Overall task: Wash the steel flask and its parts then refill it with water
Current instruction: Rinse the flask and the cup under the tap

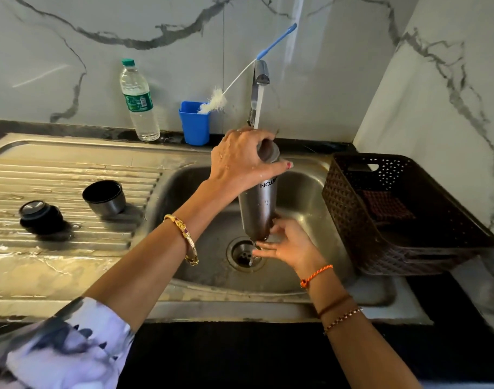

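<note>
The steel flask point(257, 204) is held upside down over the sink point(304, 197), its printed name reading inverted, with the tap point(260, 77) running a stream onto its upturned base. The left hand point(241, 161) grips the base end from above, fingers curled round it. The right hand point(287, 244) is at the lower end by the mouth, fingers spread and fairly straight, touching the flask's shoulder while water runs off toward the drain point(244, 254); it seems to be rubbing or rinsing there rather than gripping.

Judging from this, the washing of the flask body is under way, probably at the rinsing of the outside. No foam shows on the flask, so I cannot tell whether soap has been used or is yet to come.

The two parts lie well apart from the flask on the ribbed draining board point(71, 175) to the left: the cup point(104, 197) standing open end up and the stopper point(41, 216) nearer the edge. The board around them looks wet, but whether they are already washed cannot be told.

A bottle brush point(215, 101) rests in a blue holder point(195, 127) behind the sink, beside a plastic water bottle point(139, 102). A dark basket point(403, 217) sits on the desk to the right.

Still left: finishing the flask, possibly the parts, then turning it upright, refilling it and closing it.
</note>
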